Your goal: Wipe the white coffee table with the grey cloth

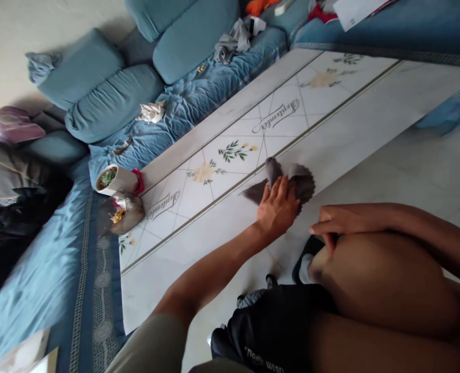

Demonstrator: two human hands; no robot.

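My left hand (278, 207) presses down on a grey-brown cloth (304, 178) with a scalloped edge, its fingers gripping the bunched fabric. Beneath the cloth lies the white, marble-patterned top of a long table (354, 122), printed with flowers and lettering. The cloth sits near the table's edge on my side. Over my bent knee rests my right hand (334, 223), loosely curled with fingers apart and nothing seen in it.
At the table's left end stand a potted plant (119, 180) and a clear plastic bag (133, 215) with yellowish bits inside. A blue-covered sofa (186, 106) runs along the far side, with cushions and a crumpled grey garment (233, 41). Tiled floor (404, 166) lies at right.
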